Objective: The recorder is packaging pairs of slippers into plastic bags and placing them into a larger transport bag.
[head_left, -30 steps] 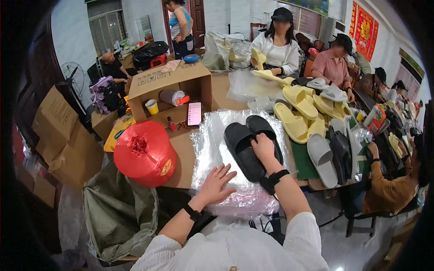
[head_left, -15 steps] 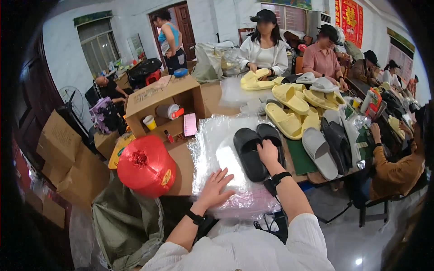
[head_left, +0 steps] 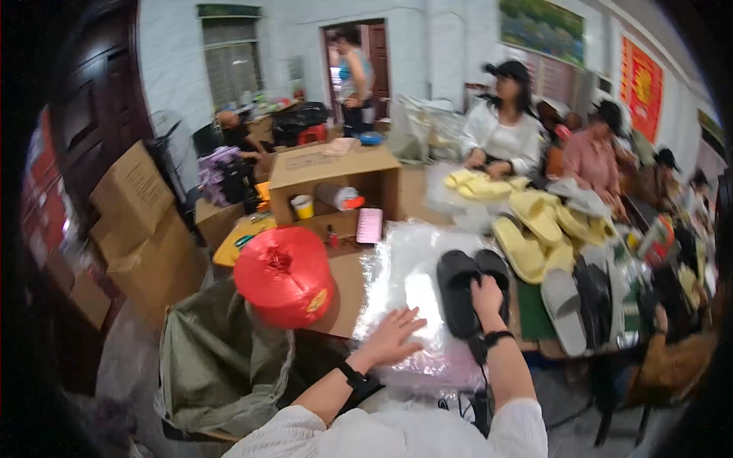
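Observation:
A pair of black slippers point(head_left: 460, 298) lies side by side on a stack of clear plastic bags point(head_left: 401, 282). My right hand point(head_left: 487, 302) is closed on the slippers, its fingers at the inner edges of their straps. My left hand point(head_left: 391, 336) rests on the shiny bags just left of the slippers, fingers spread and holding nothing. A grey slipper point(head_left: 563, 311) lies to the right, with yellow slippers point(head_left: 527, 250) piled behind it.
A large red roll of plastic twine point(head_left: 282, 276) stands at the left, beside an open cardboard box point(head_left: 336, 164) holding cups. A pink phone point(head_left: 369, 226) lies before the box. A green sack point(head_left: 221, 359) hangs below. Across the table, a person in white point(head_left: 504, 130) handles yellow slippers.
My view has swung left, so the scene sits farther right and is blurred. Both hands keep about the same places on the bags and black slippers.

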Action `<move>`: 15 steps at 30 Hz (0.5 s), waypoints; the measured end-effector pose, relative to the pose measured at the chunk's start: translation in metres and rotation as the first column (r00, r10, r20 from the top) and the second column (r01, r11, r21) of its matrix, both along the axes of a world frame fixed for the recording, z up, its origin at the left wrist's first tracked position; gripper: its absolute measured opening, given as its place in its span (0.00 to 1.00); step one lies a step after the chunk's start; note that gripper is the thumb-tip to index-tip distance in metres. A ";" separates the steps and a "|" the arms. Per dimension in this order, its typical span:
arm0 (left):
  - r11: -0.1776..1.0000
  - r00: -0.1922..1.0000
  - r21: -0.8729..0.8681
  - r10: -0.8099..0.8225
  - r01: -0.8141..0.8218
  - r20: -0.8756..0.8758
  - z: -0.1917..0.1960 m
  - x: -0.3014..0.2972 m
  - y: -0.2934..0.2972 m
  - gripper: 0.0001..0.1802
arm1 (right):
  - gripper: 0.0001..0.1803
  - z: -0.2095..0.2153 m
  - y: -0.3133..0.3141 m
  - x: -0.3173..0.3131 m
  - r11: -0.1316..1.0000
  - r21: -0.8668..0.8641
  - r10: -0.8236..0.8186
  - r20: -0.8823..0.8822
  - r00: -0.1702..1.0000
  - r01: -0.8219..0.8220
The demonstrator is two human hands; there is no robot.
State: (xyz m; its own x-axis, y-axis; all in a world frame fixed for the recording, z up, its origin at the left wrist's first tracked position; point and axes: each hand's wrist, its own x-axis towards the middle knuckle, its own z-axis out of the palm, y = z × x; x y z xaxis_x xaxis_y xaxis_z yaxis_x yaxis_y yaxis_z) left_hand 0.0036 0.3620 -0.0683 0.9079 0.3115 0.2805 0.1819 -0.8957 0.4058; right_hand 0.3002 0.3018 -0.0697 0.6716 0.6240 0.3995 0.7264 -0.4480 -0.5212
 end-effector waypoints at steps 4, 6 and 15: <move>1.000 1.000 -0.003 0.023 -0.023 0.007 -0.002 -0.004 -0.003 0.36 | 0.18 -0.015 0.003 0.007 1.000 0.019 -0.025 0.103 0.994 0.023; 1.000 0.999 0.000 0.031 -0.031 0.029 -0.002 -0.008 -0.002 0.36 | 0.19 -0.015 0.006 0.005 1.000 -0.006 -0.016 0.109 0.994 0.017; 0.999 0.999 0.041 0.018 -0.019 0.035 -0.007 -0.006 0.001 0.37 | 0.18 -0.025 0.009 0.015 0.998 0.063 -0.008 0.133 0.991 0.000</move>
